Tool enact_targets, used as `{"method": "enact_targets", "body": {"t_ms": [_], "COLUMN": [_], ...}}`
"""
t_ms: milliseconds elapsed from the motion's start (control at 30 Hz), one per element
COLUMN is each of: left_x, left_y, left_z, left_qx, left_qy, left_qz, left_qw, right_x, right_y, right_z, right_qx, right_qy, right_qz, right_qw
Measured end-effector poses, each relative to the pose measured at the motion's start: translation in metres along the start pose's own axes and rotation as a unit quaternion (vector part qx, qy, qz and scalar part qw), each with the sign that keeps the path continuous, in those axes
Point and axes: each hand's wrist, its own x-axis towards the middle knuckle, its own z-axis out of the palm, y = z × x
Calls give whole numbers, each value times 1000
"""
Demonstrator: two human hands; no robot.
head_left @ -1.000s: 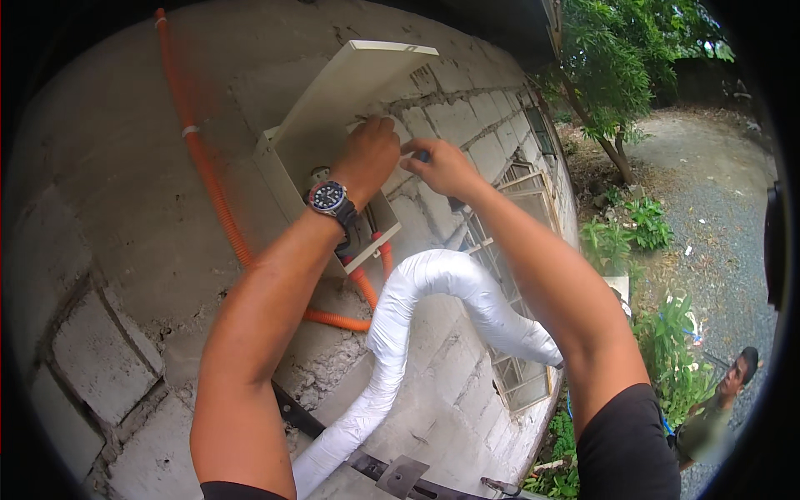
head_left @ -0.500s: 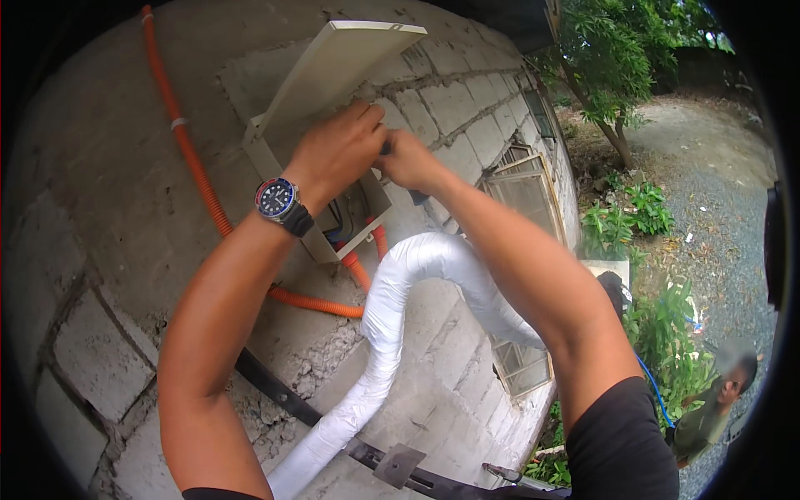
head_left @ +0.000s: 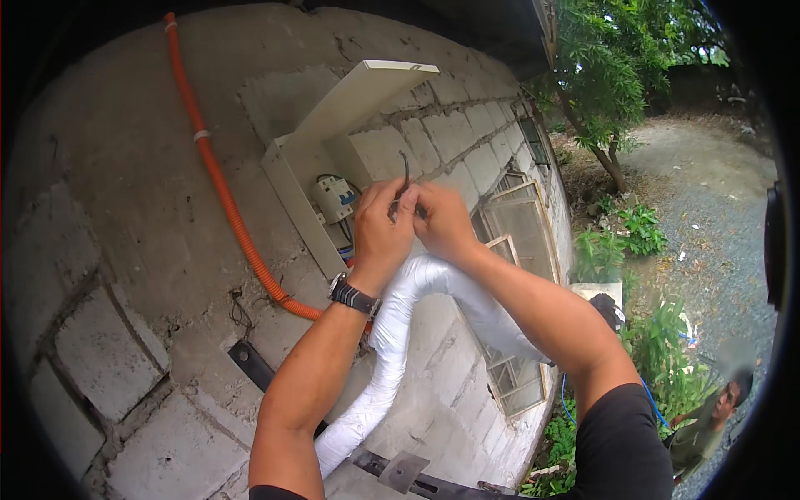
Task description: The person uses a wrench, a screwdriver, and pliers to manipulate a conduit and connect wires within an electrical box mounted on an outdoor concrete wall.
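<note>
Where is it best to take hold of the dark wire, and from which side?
Likely best: pinch the dark wire at its upper end, from above. That thin end sticks up uncovered, while the left hand and right hand hide its lower part.

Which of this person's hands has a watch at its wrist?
The left hand: a black-strapped wristwatch circles its wrist, while the right hand has a bare wrist.

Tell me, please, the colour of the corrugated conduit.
The corrugated conduit is orange; it shows best in the head view.
</note>
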Motion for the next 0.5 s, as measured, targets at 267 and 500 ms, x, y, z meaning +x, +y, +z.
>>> {"method": "enact_targets", "body": {"t_ms": [267,500], "left_x": [6,4], "left_y": [10,9], "left_z": [-9,8], "left_qx": [-257,-243], "left_qy": [-34,-70], "left_qz": [-170,-128], "left_qw": [951,959], "right_x": [3,38], "right_y": [-25,-36], "right_z": [-34,-153], "right_qx": [-71,-199], "right_qy": [-51,-173], "right_qz": [-22,43], "right_qw": [996,964]}}
